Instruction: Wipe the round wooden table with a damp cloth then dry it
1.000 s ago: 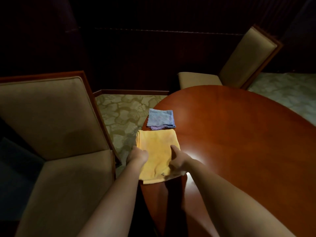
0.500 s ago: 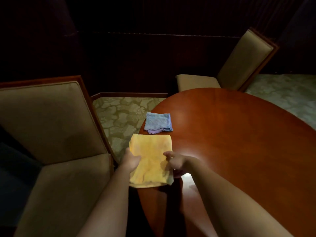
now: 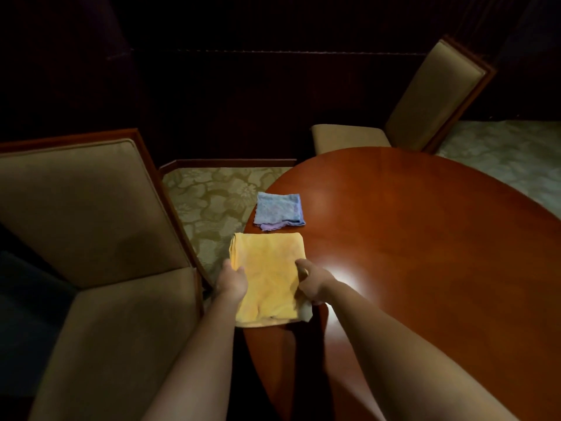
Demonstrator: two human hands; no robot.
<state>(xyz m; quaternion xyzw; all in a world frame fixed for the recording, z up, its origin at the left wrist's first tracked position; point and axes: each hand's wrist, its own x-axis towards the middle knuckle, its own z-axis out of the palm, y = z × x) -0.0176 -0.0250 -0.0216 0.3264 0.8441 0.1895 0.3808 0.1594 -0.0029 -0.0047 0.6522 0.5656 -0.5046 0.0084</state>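
Yellow cloth (image 3: 268, 281), soft and light, lies folded at the near left edge of the round wooden table (image 3: 425, 238). Left hand (image 3: 232, 282) pinches its left side, right hand (image 3: 312, 284) its right. It will likely sag; gripping both edges suits. Blue cloth (image 3: 279, 209) lies just beyond.

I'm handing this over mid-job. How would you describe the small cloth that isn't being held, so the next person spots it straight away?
Find the round wooden table and go to its left edge, the side nearest the big armchair. Two folded cloths lie there; the yellow cloth is gripped by both hands. The blue cloth lies just beyond it, smaller, untouched, with a purple edge showing underneath.
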